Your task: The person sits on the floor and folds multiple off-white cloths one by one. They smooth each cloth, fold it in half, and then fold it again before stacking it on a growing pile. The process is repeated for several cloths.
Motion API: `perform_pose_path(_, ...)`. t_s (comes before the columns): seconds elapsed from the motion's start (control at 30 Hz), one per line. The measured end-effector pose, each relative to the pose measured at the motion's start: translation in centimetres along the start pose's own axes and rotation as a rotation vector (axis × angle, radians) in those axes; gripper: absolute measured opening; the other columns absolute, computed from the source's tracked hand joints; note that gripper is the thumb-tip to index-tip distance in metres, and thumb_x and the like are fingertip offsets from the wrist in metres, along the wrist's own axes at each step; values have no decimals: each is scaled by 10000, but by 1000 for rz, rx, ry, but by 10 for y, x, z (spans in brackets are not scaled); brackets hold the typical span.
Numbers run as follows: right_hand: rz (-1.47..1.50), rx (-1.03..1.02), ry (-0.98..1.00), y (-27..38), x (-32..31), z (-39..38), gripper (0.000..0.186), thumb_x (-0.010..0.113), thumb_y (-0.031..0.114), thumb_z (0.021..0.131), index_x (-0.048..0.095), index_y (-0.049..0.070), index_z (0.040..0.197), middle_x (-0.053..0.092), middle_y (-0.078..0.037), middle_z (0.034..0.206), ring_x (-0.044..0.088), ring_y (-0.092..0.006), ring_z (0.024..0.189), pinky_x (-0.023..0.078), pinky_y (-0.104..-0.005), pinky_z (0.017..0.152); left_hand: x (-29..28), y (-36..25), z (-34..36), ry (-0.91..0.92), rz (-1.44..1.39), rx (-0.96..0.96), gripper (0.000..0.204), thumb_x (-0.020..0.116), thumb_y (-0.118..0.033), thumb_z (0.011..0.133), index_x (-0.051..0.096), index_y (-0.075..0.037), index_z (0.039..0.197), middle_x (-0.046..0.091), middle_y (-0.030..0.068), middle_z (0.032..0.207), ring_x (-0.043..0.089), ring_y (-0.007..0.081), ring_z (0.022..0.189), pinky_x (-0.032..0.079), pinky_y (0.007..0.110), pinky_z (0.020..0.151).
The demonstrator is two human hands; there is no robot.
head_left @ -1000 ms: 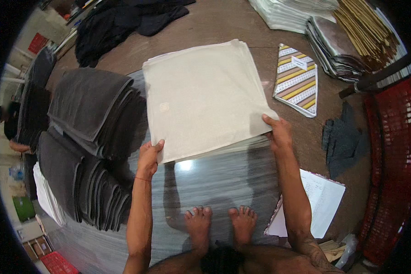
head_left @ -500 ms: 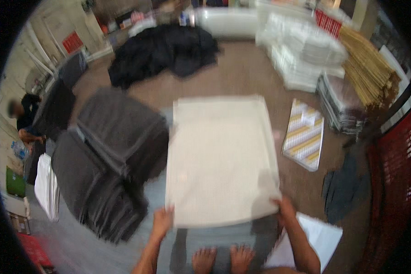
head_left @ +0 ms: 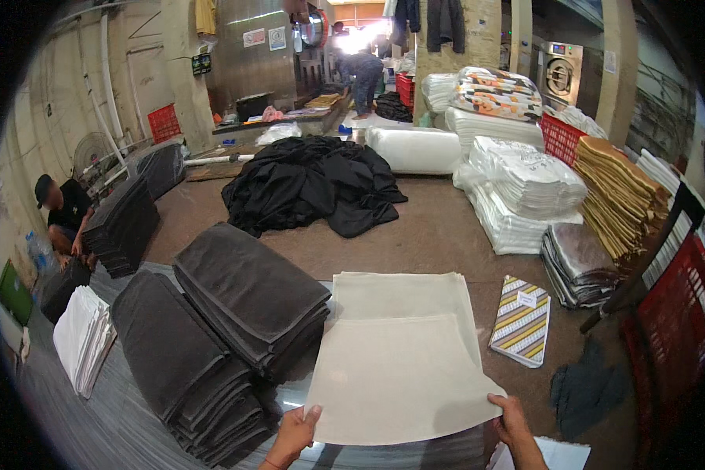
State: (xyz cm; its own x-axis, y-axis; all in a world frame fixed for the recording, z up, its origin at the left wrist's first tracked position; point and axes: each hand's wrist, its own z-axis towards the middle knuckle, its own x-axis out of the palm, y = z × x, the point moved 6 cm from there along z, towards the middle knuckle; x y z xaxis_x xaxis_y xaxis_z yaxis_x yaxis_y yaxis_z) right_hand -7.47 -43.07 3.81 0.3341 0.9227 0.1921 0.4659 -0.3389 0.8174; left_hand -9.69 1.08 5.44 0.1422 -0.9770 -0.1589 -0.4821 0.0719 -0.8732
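My left hand (head_left: 296, 431) and my right hand (head_left: 511, 419) grip the near corners of a cream cloth (head_left: 395, 380), thumbs on top. Its far edge lies over other cream cloths (head_left: 399, 290), which show beyond it. Left of them are piles of dark grey towels (head_left: 247, 290) on a grey, shiny sheet (head_left: 63, 392). To the right lie a booklet with a striped cover (head_left: 517, 321) and a crumpled dark cloth (head_left: 583, 392). A white paper pad (head_left: 556, 454) shows partly below my right hand.
A black fabric heap (head_left: 309, 184) is ahead, bundled white linen (head_left: 525, 176) and tan cloths (head_left: 619, 192) right. A red crate (head_left: 670, 329) flanks me. A co-worker (head_left: 63, 211) sits left; another person (head_left: 364, 78) bends far back.
My view has tilted upward, bringing the room's back into frame. The top cream cloth's far edge has shifted toward me relative to the cloths beneath, with both hands still gripping it.
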Motion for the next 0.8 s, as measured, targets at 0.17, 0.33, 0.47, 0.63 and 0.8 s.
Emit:
perform_pose_path(0.17, 3, -118, -98, -9, -5, -45, 379, 693, 203, 870, 654, -58, 1142, 709, -101, 1034, 677, -193, 875, 532, -330, 803, -13, 1, -21, 95, 151, 97, 332, 573, -282, 1033, 699, 17, 964, 619, 17, 645, 529, 81, 491, 416, 270, 417)
perform_pose_path(0.33, -68, 34, -188, -39, -18, -135, 400, 707, 257, 870, 664, -52, 1120, 715, -100, 1005, 677, -176, 882, 521, -316, 833, -38, 32, -73, 133, 28, 81, 347, 580, -290, 1037, 673, 35, 957, 667, 19, 762, 556, 48, 651, 473, 256, 566)
perform_pose_path(0.47, -157, 222, -333, -117, -51, -191, 430, 712, 262, 889, 662, -75, 1151, 713, -122, 983, 671, -211, 856, 512, -332, 789, -49, 106, -100, 285, 54, -328, 347, 554, -271, 1051, 669, 50, 988, 677, 8, 827, 578, 53, 698, 488, 245, 622)
perform_pose_path(0.63, -81, 282, -282, -164, -58, -213, 477, 708, 267, 894, 635, -82, 1210, 706, -145, 1056, 668, -234, 903, 501, -358, 864, -61, 166, -116, 241, -29, -250, 334, 540, -246, 1055, 676, 59, 1058, 711, 36, 916, 606, 71, 775, 514, 261, 719)
perform_pose_path(0.8, -135, 360, -263, -197, -75, -238, 425, 693, 188, 895, 625, -102, 1197, 695, -154, 1081, 660, -231, 983, 504, -375, 895, -68, 182, -145, 222, -2, -402, 323, 535, -230, 1056, 679, 58, 1086, 718, 55, 965, 611, 90, 824, 516, 271, 758)
